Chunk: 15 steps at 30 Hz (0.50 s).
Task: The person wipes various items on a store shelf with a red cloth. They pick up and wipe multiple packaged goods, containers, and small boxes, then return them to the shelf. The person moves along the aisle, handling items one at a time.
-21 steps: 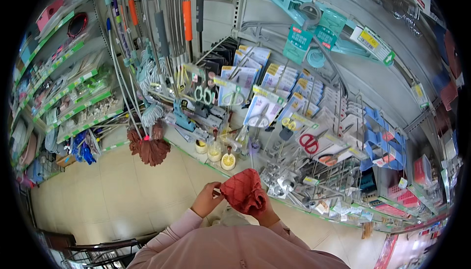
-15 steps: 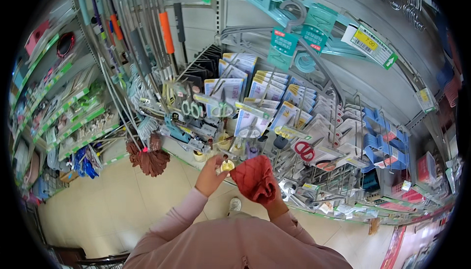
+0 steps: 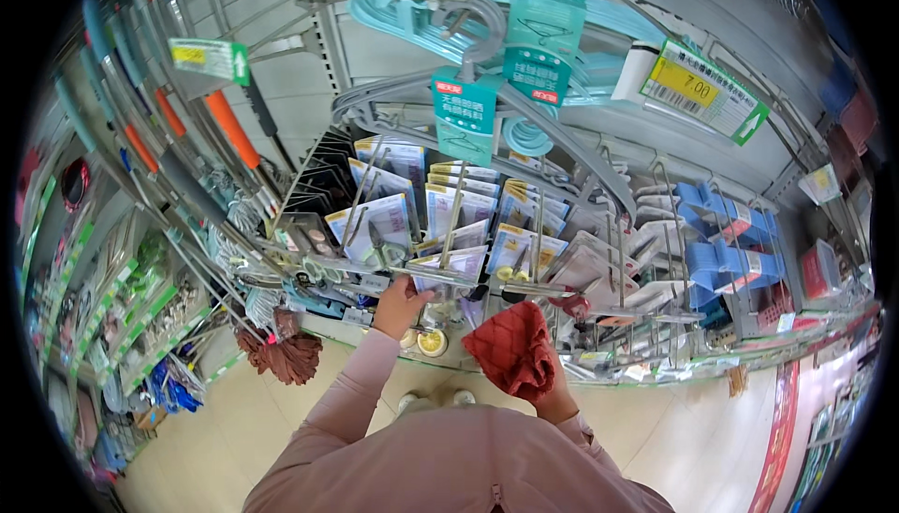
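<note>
Left hand (image 3: 401, 302) at frame centre, pink sleeve extended upward, fingers curled around front of metal display peg (image 3: 412, 271) carrying carded packets (image 3: 379, 227); exact grasp hard to tell. Right hand (image 3: 554, 399) lower centre-right, forearm bent, clutching bunched red cloth (image 3: 512, 349) just below peg tips. Small round tins (image 3: 431, 342) sat on shelf edge between hands. Teal hangers (image 3: 524, 21) hung upper centre. Mop handles (image 3: 178, 129) leaned upper left; blue clip packs (image 3: 726, 251) hung at right.
</note>
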Tool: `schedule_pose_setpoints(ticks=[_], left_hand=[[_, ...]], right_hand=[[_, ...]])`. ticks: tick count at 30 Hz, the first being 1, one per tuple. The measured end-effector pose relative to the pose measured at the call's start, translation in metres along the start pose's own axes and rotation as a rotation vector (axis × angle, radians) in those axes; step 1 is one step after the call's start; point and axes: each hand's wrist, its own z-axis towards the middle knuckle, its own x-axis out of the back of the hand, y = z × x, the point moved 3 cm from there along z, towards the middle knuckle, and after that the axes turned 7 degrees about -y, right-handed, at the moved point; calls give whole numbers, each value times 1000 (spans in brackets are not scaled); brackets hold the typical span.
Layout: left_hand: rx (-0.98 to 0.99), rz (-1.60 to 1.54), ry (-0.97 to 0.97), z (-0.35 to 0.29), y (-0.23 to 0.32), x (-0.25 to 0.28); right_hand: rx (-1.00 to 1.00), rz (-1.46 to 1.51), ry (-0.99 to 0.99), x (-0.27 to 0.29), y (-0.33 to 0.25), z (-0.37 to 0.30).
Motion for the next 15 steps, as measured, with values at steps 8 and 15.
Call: schedule_pose_setpoints(ticks=[8, 15], left_hand=[[-150, 65, -201, -29, 22, -12], [-63, 15, -365, -67, 47, 18]], right_hand=[[75, 14, 124, 17, 13, -13], [119, -36, 54, -4, 33, -1]])
